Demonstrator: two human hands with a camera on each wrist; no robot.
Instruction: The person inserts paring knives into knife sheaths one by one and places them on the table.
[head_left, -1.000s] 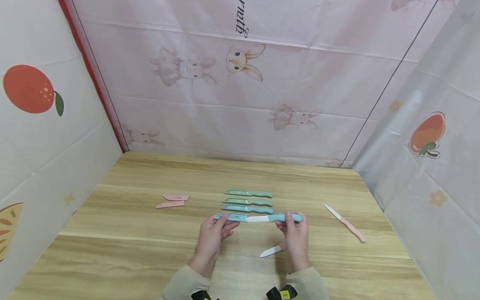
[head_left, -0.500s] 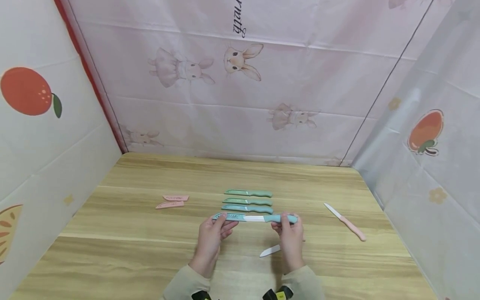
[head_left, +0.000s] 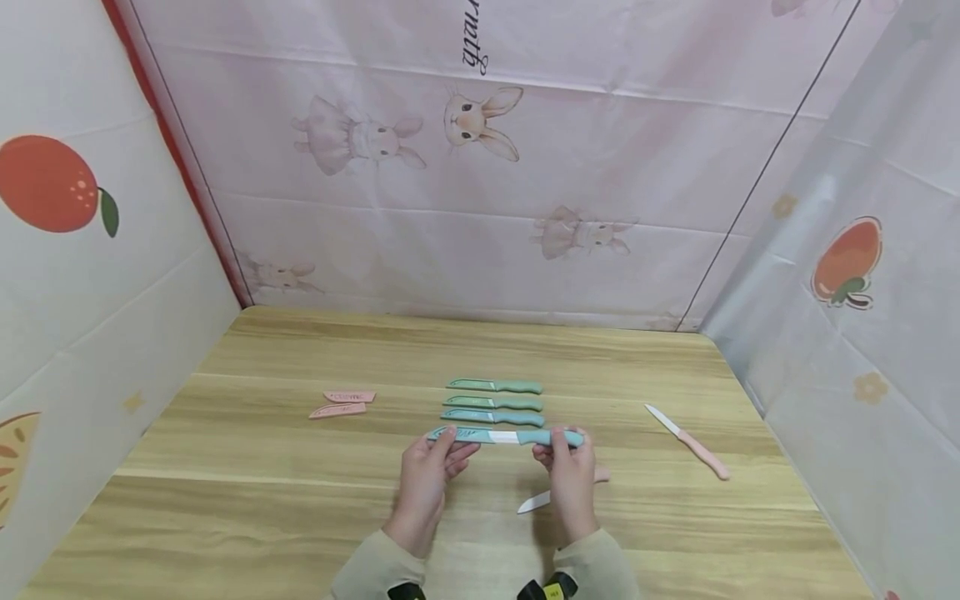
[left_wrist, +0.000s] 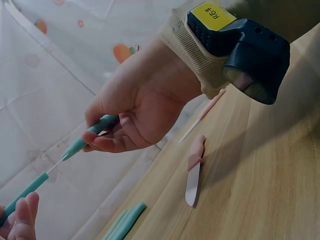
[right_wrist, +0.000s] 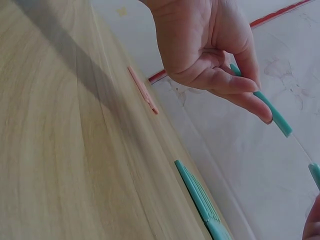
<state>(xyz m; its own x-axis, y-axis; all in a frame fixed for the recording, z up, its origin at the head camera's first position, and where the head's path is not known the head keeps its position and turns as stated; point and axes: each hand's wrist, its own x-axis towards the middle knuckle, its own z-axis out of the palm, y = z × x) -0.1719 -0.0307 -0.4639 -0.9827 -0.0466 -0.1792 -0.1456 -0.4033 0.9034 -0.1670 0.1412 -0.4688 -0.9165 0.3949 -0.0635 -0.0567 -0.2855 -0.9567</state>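
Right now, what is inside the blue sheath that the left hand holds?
The white blade runs into the blue sheath; a bare stretch shows before the blue handle. The covered end, with its tip, cannot be seen.

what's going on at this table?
A person's left hand pinches a blue sheath while the right hand holds a blue knife by its handle, blade partly inside. Three sheathed knives lie beyond. Two pink knives lie bare; two pink sheaths lie off to the left.
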